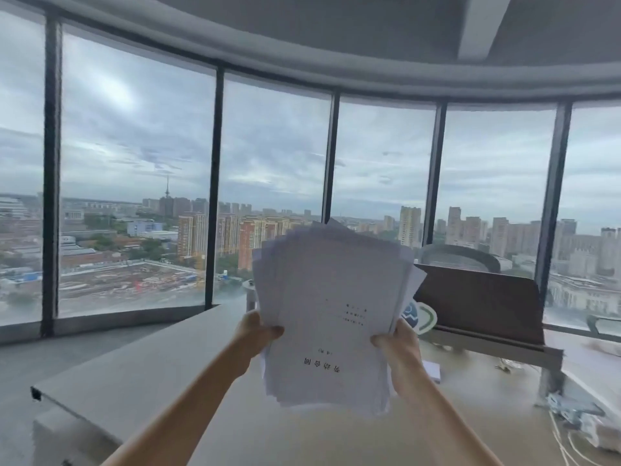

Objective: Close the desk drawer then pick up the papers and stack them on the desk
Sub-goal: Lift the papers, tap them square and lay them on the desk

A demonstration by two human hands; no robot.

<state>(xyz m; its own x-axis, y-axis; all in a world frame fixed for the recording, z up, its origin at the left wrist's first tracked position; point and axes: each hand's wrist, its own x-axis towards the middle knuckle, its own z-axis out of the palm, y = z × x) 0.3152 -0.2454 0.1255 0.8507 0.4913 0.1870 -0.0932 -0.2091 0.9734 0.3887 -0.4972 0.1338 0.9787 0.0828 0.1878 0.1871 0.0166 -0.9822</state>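
Two hands, left hand (256, 334) and right hand (400, 344), papers (331, 311) upright, upside down

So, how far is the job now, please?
Picking up looks done: both the left hand and right hand hold the papers, fanned and uneven, in the air above the desk. Stacking them on the desk is left. The drawer is not in view, so I cannot tell if it is closed.

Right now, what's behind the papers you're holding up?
Behind the papers, the left hand and right hand hide most. Visible: a round blue-green sticker, a dark board, window. The rest is covered.
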